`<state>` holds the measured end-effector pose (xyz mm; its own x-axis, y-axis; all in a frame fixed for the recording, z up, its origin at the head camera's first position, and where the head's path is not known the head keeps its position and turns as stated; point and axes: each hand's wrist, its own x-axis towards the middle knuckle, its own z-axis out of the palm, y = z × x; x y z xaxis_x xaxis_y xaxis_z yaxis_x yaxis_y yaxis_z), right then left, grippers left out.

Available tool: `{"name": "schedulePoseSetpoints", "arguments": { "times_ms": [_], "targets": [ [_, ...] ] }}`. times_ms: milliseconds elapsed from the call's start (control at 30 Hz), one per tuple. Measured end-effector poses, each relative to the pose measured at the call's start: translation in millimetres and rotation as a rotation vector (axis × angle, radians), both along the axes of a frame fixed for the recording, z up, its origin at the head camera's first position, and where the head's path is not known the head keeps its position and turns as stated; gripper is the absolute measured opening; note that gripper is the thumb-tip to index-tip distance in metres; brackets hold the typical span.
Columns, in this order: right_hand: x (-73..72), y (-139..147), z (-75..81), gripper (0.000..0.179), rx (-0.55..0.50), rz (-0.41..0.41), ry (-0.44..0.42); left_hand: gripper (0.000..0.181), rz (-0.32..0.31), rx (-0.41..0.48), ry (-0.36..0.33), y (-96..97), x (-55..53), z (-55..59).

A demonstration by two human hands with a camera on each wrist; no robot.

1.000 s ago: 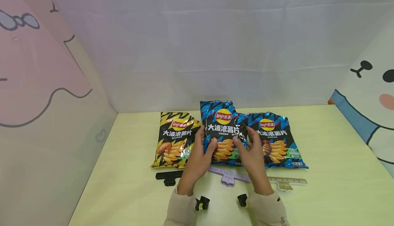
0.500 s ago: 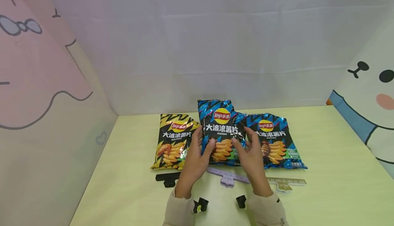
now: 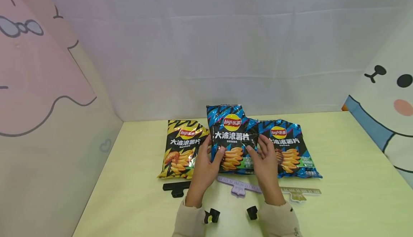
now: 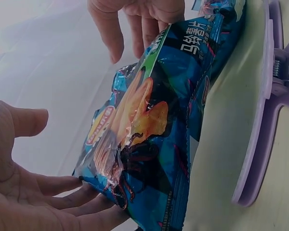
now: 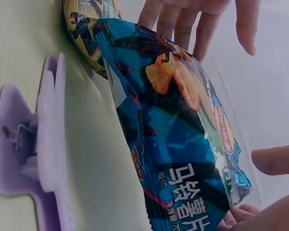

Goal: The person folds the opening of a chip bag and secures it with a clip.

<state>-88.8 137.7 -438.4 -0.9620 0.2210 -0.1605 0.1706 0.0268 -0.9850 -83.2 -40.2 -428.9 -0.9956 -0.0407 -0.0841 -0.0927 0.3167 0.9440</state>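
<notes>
mid blue bag point(image 3: 233, 138), ctr of frame, held up btwn l hand point(image 3: 205, 167) & r hand point(image 3: 266, 165); may slip or topple if side pressure eases, film's prob. slick. yellow bag point(image 3: 181, 149), l of ctr, & other blue bag point(image 3: 286, 145), r of ctr, could get nudged. grip: fingers fairly straight on bag's sides/back, thumbs apart from it; cradled, not clamped. lilac clip point(image 3: 238, 186), below ctr, untouched.

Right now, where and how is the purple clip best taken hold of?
Probably pinch the purple clip by its short handle, coming from the near side: the handle juts that way, while the long bar faces the middle blue bag.
</notes>
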Motion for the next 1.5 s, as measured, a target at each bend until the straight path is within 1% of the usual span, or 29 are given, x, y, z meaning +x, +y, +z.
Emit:
{"name": "schedulePoseSetpoints", "arguments": {
  "times_ms": [200,367,500,633,833,933,1033,1133,1233,1333,1500],
  "targets": [
    [1.9,-2,7.5,0.061,0.001,-0.011,-0.013,0.07,0.003,-0.029,0.025,-2.6,2.1,6.0],
    [3.4,-2,12.5,0.058,-0.018,-0.023,-0.02,0.069,0.007,0.016,0.015,-4.8,4.4,10.1],
    [4.7,-3,14.2,0.056,-0.039,-0.026,0.001,0.068,0.01,0.047,0.01,-5.8,5.0,12.2],
    [5.9,-4,16.3,0.054,-0.05,-0.033,0.017,0.067,0.005,0.056,0.01,-7.1,5.6,13.7],
    [6.6,-5,17.7,0.049,-0.027,-0.052,0.016,0.066,0.006,0.057,0.023,-9.6,8.5,13.9],
    [8.6,-6,15.1,0.046,-0.04,-0.057,0.019,0.065,0.028,0.054,0.023,-10.7,13.7,10.3],
    [13.7,-9,11.5,0.044,-0.045,-0.059,0.014,0.065,0.062,0.041,0.004,-11.5,22.1,4.6],
    [20.3,-12,10.6,0.042,-0.019,-0.06,0.009,0.067,0.086,0.025,-0.006,-13.1,29.2,2.7],
    [26.8,-15,13.8,0.04,0.0,-0.048,0.012,0.07,0.099,0.014,0.002,-17.4,35.1,7.0],
    [32.8,-19,19.9,0.039,-0.009,-0.023,0.019,0.071,0.113,0.004,0.014,-23.9,41.5,14.7],
    [38.9,-23,28.9,0.038,-0.025,-0.018,0.043,0.071,0.108,-0.001,0.012,-32.2,49.2,25.8]
  ]
}}
